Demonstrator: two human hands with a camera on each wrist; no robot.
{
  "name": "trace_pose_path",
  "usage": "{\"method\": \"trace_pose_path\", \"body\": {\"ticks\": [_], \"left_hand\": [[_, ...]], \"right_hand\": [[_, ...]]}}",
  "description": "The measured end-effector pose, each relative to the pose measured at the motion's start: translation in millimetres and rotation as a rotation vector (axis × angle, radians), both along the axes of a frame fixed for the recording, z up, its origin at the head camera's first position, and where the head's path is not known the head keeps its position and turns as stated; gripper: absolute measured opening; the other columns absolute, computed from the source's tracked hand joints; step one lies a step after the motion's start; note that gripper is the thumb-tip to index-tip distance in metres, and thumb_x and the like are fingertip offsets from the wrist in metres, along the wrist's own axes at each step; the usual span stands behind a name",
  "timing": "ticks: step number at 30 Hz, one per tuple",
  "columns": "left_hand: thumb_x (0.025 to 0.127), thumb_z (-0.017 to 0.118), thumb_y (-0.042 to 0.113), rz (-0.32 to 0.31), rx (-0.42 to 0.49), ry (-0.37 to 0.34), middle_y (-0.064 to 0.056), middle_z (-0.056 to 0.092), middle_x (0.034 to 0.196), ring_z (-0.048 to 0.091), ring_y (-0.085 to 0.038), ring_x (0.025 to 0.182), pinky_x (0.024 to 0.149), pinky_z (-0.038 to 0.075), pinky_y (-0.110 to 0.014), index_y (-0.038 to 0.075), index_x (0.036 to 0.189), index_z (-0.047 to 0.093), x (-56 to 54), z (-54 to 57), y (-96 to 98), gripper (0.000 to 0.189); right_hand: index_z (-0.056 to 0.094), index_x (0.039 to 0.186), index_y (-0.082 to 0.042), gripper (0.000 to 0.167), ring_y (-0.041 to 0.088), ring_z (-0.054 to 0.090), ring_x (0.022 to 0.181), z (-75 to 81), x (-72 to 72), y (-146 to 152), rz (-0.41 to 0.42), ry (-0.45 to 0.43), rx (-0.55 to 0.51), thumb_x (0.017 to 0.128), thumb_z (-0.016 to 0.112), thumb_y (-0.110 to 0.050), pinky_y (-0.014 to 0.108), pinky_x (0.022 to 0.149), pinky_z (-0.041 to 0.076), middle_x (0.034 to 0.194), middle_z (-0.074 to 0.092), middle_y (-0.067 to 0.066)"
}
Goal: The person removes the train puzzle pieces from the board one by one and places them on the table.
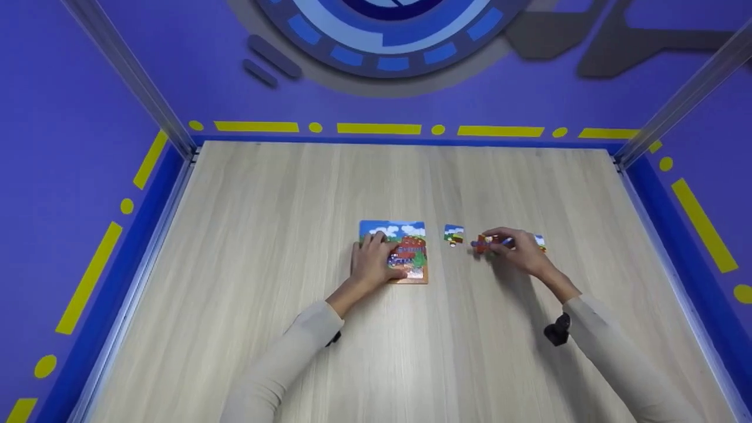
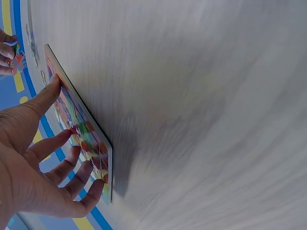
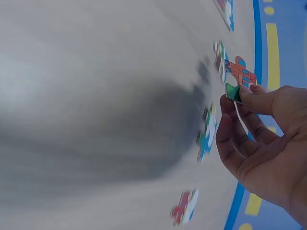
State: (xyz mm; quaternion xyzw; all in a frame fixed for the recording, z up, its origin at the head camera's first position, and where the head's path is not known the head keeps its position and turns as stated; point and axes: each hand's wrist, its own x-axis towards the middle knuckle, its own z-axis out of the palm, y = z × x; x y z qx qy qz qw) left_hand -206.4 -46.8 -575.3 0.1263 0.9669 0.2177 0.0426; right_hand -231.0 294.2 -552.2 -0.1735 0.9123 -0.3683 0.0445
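Note:
A jigsaw puzzle in a thin frame (image 1: 414, 261), with a picture of clouds, sky and a red vehicle, lies flat on the table. Across its left part rests my left hand (image 1: 371, 260), fingers spread over the picture and thumb near the lower edge. In the left wrist view the fingertips touch the puzzle (image 2: 86, 127) at several spots. My right hand (image 1: 523, 254) pinches a red and green puzzle piece (image 3: 243, 74) between thumb and fingers, raised above the table to the right of the puzzle. Its shadow falls on the wood below.
One loose piece (image 1: 453, 234) lies just right of the puzzle. Another loose piece (image 1: 540, 241) sits partly behind my right hand. The right wrist view also shows a blue and white piece (image 3: 208, 133) and a red and white one (image 3: 184, 208). Blue walls (image 1: 376, 108) border the wooden table (image 1: 264, 194).

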Motion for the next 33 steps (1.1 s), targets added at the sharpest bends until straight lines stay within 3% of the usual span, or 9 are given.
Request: {"method": "trace_pose_path", "body": {"ticks": [8, 19, 22, 33], "left_hand": [[0.077, 0.087, 0.049, 0.015, -0.024, -0.020, -0.011, 0.059, 0.137, 0.051, -0.028, 0.120, 0.097, 0.043, -0.048, 0.015, 0.138, 0.065, -1.0, 1.3, 0.9, 0.073], [0.075, 0.087, 0.050, 0.009, -0.024, 0.000, -0.011, 0.059, 0.134, 0.052, -0.029, 0.119, 0.095, 0.043, -0.050, 0.016, 0.138, 0.066, -1.1, -1.6, -0.9, 0.074], [0.076, 0.087, 0.050, -0.001, -0.029, 0.006, -0.011, 0.060, 0.133, 0.052, -0.030, 0.119, 0.095, 0.044, -0.051, 0.017, 0.138, 0.066, -1.0, -1.4, 0.3, 0.074], [0.076, 0.087, 0.049, 0.004, -0.028, -0.011, -0.012, 0.059, 0.137, 0.050, -0.030, 0.121, 0.096, 0.043, -0.050, 0.015, 0.139, 0.065, 0.3, -1.6, 0.7, 0.075]], "right_hand": [[0.069, 0.120, 0.006, 0.026, 0.026, 0.069, 0.076, 10.8, 2.8, 36.2, -0.034, -0.010, 0.033, 0.095, 0.066, 0.004, 0.015, 0.060, 0.048, 0.104, 0.072, 0.028], [0.067, 0.123, 0.007, 0.029, 0.042, 0.069, 0.094, 7.2, 14.5, 74.3, -0.068, -0.048, 0.090, 0.094, 0.068, 0.002, 0.016, 0.065, 0.047, 0.109, 0.071, 0.030], [0.069, 0.121, 0.006, 0.029, 0.042, 0.069, 0.094, 5.1, 19.3, 82.3, -0.060, -0.052, 0.114, 0.093, 0.069, 0.002, 0.018, 0.066, 0.047, 0.108, 0.072, 0.029], [0.071, 0.121, 0.003, 0.028, 0.018, 0.063, 0.092, -0.5, 26.4, 99.2, -0.021, -0.157, 0.170, 0.094, 0.071, -0.004, 0.018, 0.072, 0.046, 0.112, 0.073, 0.024]]}}
